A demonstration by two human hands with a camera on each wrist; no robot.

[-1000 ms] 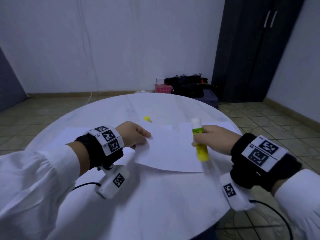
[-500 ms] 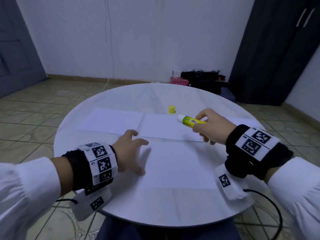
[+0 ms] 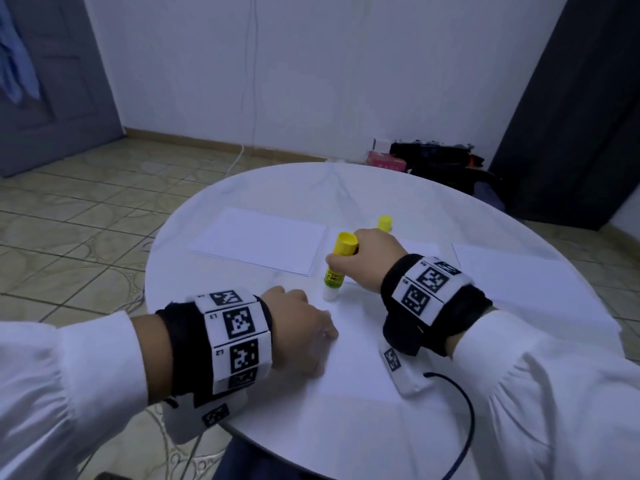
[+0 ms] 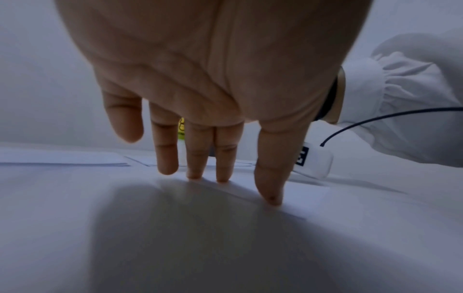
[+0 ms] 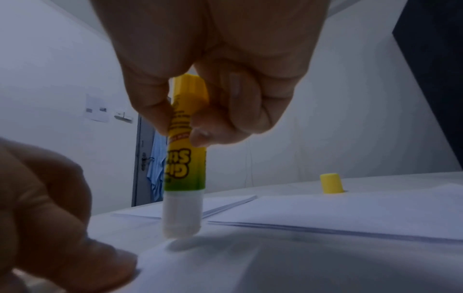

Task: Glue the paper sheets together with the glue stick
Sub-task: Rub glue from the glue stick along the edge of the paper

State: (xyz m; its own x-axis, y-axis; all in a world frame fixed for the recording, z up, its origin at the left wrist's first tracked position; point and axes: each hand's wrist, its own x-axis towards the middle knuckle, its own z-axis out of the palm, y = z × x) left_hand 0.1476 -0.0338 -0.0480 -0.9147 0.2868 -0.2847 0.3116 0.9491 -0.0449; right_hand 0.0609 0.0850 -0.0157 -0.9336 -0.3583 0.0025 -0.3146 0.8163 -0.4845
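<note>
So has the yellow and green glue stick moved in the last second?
Yes. The yellow and green glue stick has flipped tip-down and come nearer, away from the small yellow cap, onto the near white paper sheet.

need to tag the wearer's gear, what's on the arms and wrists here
Both arms wear white sleeves gathered at the cuff. Each wrist has a black band carrying white tiles printed with black square code markers. A small white camera box with its own marker hangs under each wrist; a thin dark cable runs from the right one. The hands are bare.

Only the yellow cap and paper stack interrupt the far tabletop.
</note>
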